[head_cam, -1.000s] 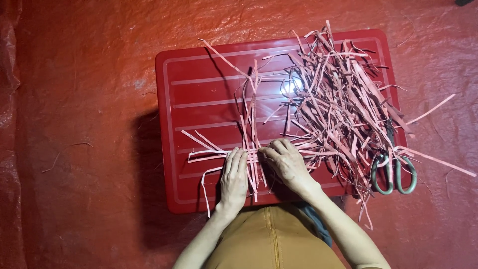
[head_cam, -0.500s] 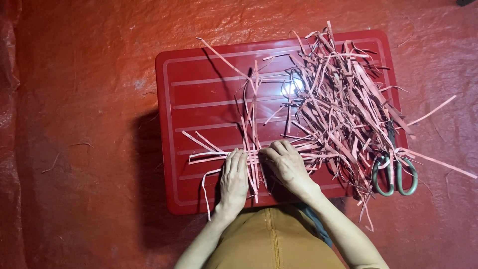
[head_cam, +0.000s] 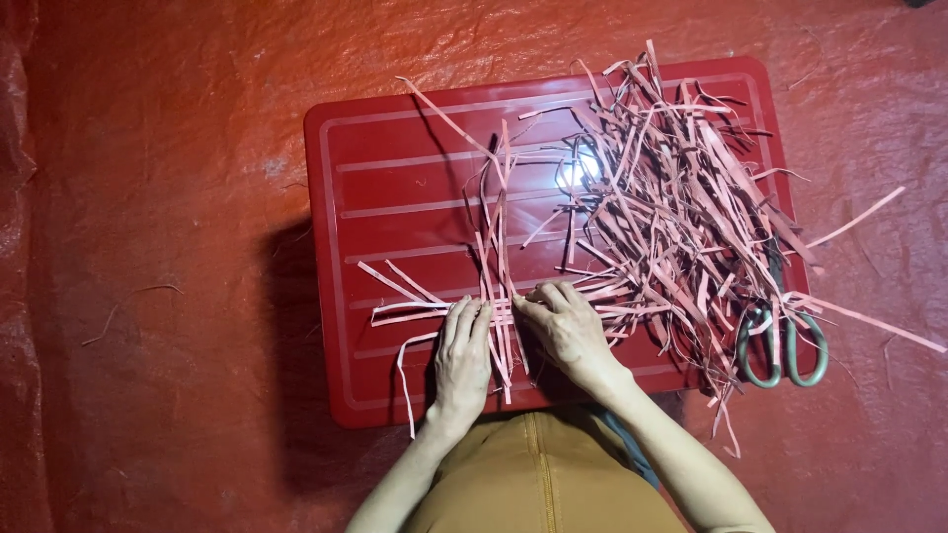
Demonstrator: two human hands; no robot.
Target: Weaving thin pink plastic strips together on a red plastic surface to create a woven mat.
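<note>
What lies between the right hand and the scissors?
Loose pink strips from the pile cover the red lid between the right hand and scissors, per the head view.

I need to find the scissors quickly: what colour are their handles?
Grey-green handles on the scissors, at the right edge of the red lid; head view.

Lid's left half (head_cam: 395, 197) lies bare; strip heap (head_cam: 671, 197) and, seemingly, scissors (head_cam: 785, 345) crowd the right.

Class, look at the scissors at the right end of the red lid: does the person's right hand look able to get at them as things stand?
Probably yes. The right hand rests on the crossed strips, and the scissors lie on that side. Their handles lie bare, though loose strips cover the blades.
</note>
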